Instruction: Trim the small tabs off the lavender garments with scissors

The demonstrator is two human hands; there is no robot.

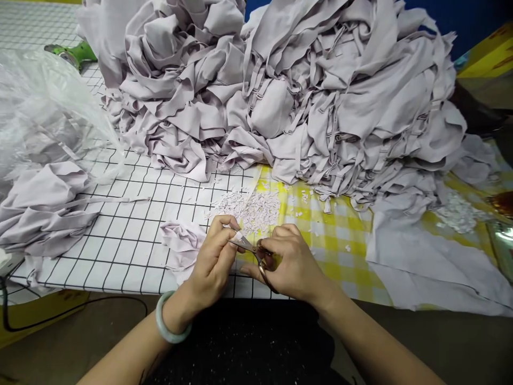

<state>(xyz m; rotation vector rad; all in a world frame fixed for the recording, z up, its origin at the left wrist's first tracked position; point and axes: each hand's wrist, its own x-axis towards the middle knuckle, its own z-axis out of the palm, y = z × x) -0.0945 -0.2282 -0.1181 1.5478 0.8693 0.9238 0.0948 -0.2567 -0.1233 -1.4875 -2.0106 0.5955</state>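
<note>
Under the fingers (pixel 286 231), and stretching well out to both sides of them, is the counter (pixel 124 267), its left part under a white cover with black grid lines and its right part under a yellow-checked cover (pixel 355 270). Beyond the fingers, a great heap of pale lilac-grey cloth (pixel 380 101) rises across most of the far side. Well to their left lies a clear plastic bag (pixel 44 91), with a smaller pile of cloth (pixel 52 208) on its near side; to their right, a flat length of pale fabric (pixel 433 262) reaches the near edge. Close before the wearer, the left hand (pixel 214 264) and right hand (pixel 294 262) work just apart. Just left of the left hand's fingers is a crumpled bundle (pixel 182 246). Far off to the left, beyond the bag, sits a green object (pixel 82 53), partly hidden. Between the two hands are the scissors (pixel 255 249): the right fingers are curled about the handles, and the blades point left, to the left fingertips. A pale green bangle (pixel 163 321) rings the left wrist. Just past the fingers, tiny clippings (pixel 256 211) are strewn thickly. Smallest is a whitish snippet (pixel 239 235), pinched between the left fingers at the blades.
</note>
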